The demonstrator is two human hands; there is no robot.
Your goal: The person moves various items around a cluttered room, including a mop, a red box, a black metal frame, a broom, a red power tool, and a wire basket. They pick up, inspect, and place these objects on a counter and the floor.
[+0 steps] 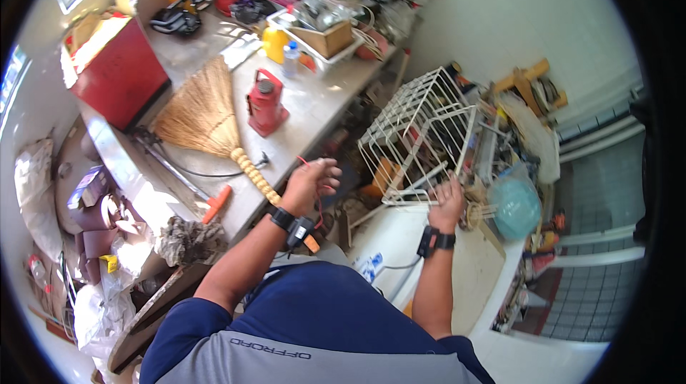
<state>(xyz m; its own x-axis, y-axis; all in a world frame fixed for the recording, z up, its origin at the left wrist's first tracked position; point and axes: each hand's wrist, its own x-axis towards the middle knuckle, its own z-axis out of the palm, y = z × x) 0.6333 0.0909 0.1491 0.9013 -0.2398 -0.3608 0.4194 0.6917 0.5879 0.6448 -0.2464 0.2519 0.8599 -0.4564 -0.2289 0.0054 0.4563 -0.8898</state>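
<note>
My right hand grips the near corner of a white wire basket, which is tilted on its side over a heap of clutter. My left hand is at the edge of the table, its fingers curled around a thin red cord that shows above and below the hand. Just left of that hand runs the bound handle of a straw broom, lying on the table. Farther up stands a red bottle jack. Both wrists wear black straps with small devices.
On the grey table are a red box, a clear bottle with a blue cap and a white tray of mixed items. An orange-handled tool lies left. A bagged turquoise object is right of the basket.
</note>
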